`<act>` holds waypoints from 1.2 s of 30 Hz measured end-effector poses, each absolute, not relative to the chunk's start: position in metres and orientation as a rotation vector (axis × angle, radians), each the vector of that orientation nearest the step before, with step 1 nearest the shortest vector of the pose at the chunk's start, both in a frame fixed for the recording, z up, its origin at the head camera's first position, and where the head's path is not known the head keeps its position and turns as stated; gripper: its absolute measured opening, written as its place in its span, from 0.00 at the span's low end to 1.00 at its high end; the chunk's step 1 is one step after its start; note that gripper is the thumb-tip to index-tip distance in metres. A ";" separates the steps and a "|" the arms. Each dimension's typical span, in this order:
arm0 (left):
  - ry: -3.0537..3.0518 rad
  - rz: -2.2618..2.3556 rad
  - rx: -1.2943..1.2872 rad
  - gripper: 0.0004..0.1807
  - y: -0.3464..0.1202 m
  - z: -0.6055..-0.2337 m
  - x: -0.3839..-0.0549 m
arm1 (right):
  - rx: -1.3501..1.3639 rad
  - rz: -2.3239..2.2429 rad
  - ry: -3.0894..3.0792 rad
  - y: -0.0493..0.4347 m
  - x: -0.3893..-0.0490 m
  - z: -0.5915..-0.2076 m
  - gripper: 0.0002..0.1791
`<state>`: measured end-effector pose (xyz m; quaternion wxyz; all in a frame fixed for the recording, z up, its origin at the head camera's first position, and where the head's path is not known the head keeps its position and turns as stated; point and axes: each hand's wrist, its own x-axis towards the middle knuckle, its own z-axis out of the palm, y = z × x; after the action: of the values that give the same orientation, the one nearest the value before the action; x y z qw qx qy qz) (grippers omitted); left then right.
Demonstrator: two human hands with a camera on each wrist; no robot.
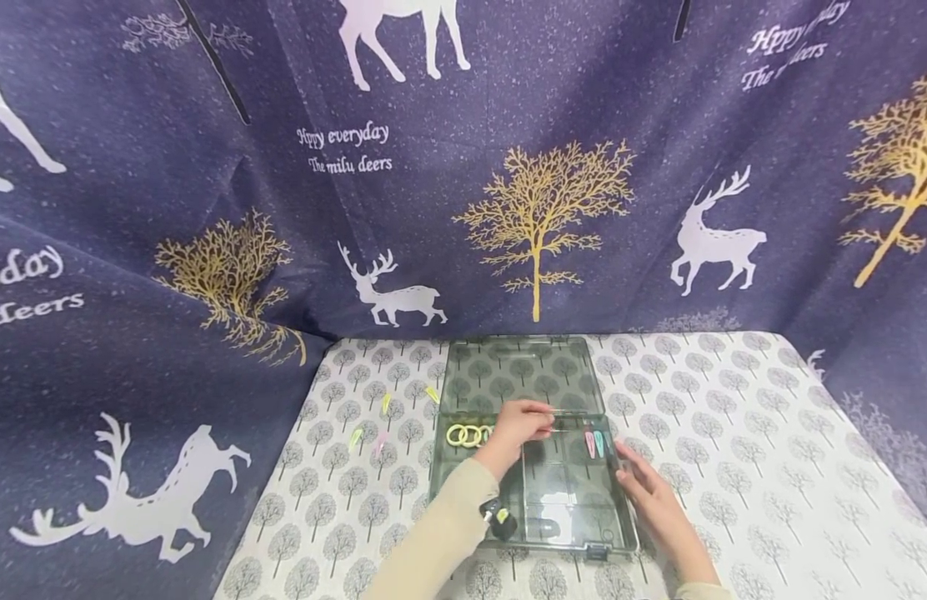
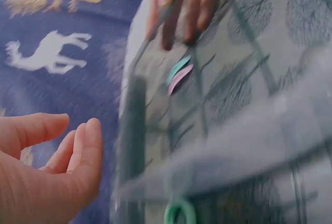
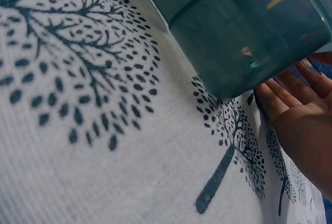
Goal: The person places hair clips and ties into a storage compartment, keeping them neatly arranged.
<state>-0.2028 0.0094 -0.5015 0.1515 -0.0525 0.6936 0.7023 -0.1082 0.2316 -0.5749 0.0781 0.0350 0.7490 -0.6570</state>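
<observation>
A see-through dark green compartment box (image 1: 561, 475) lies with its lid (image 1: 519, 375) folded back. My left hand (image 1: 519, 429) hovers over the box near the hinge side. In the left wrist view, its thumb and fingers are loosely bent and apart, holding nothing. My right hand (image 1: 658, 500) rests its fingers at the box's right wall, with the palm showing in the right wrist view. Inside the far right compartment lie a pink hair clip (image 1: 590, 445) and a teal hair clip (image 1: 600, 443). Pale yellow rings (image 1: 458, 435) sit at the far left, partly hidden by my left hand.
Left of the box, two yellow hair clips (image 1: 386, 403), a yellow-green clip (image 1: 355, 438) and a pink clip (image 1: 381, 442) lie on the tree-print cloth (image 1: 313, 500). Behind the table hangs a dark blue deer-print curtain (image 1: 583, 108).
</observation>
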 end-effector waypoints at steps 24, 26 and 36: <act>2.268 2.169 -0.617 0.17 -0.203 -0.529 -0.201 | 0.091 -1.959 2.274 0.234 -0.108 -0.576 0.31; 2.283 2.158 -0.656 0.18 -0.213 -0.535 -0.199 | 0.090 -1.947 2.298 0.234 -0.108 -0.576 0.31; 2.399 2.014 -0.780 0.17 -0.239 -0.563 -0.196 | 0.097 -1.990 2.241 0.233 -0.109 -0.578 0.31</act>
<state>-0.1957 -0.2385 -0.5630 -0.0433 -0.2415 0.7425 0.6233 -0.1091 0.2331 -0.5775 0.0714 0.0323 0.7454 -0.6620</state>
